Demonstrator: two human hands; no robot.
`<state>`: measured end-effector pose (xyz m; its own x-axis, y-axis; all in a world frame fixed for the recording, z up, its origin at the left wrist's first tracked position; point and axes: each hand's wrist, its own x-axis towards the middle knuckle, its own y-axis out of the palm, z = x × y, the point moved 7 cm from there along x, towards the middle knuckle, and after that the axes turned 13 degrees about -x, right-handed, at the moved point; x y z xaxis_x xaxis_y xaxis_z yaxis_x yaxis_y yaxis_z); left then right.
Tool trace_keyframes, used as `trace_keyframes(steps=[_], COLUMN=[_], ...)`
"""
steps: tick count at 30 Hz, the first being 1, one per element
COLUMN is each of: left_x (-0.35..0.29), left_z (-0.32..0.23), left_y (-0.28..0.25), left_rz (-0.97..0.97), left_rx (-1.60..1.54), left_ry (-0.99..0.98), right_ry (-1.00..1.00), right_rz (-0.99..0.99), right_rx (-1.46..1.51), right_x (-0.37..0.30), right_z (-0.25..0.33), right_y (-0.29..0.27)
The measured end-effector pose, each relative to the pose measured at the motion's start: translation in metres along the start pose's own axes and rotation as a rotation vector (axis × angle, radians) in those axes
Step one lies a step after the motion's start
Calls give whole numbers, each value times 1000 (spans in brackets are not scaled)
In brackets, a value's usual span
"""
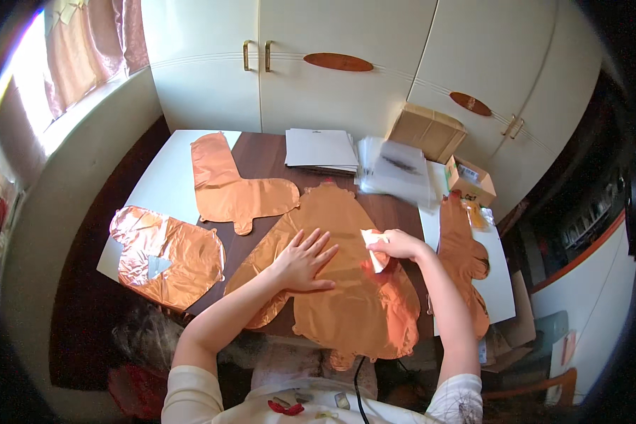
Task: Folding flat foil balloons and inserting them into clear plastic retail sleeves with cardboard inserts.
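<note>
Centrally, a large, rounded, copper-coloured foil shape (339,311) lies across the brown-and-white worktop (261,150). The left hand (304,265) rests flat on it, fingers spread. The right hand (397,245) pinches a pale, shiny piece (377,258), material unclear, between closed fingers. A wrinkled copper foil shape (194,247) lies left; clear plastic sleeves (392,173) adjoin stacked white sheets (321,148).

The person's bare, spread left hand (302,263) is covering part of the large copper-coloured foil shape (343,311). Glare is leaving unclear whether the curled right hand (401,245) is gripping the pale, shiny piece (377,261) beneath it. Stacked translucent plastic sleeves (387,178) are looking blurred. Tall white cupboard doors (346,28) are running past the upper edge.
</note>
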<state>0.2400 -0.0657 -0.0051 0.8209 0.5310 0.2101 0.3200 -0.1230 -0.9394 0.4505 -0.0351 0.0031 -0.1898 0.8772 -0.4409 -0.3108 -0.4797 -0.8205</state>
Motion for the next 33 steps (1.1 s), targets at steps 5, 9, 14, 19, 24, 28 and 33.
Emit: trace_keyframes(steps=[5,9,14,19,24,28,33], left_x=[2,3,2,0,2,3,1], left_z=[-2,-2,-1,-2,-2,-2,-2], left_y=[-3,-2,-3,-8,-2,-1,-4], left_rz=[-18,-1,-14,-85,0,5,9], left_rx=[-17,-1,22,-128,-17,-25,-20], left_ry=[3,6,6,19,4,4,5], right_ry=[-394,-379,-369,-343,-367,-446,-400], right_rz=[-53,-260,-341,-337,-471,-568,-542], right_rx=[-134,-460,-489,-502,-455,-359,-410], right_x=[-31,-46,-50,-48,-46,-34,-17], right_z=[10,25,47,48,49,42,30], right_y=[29,59,70,74,59,30,21])
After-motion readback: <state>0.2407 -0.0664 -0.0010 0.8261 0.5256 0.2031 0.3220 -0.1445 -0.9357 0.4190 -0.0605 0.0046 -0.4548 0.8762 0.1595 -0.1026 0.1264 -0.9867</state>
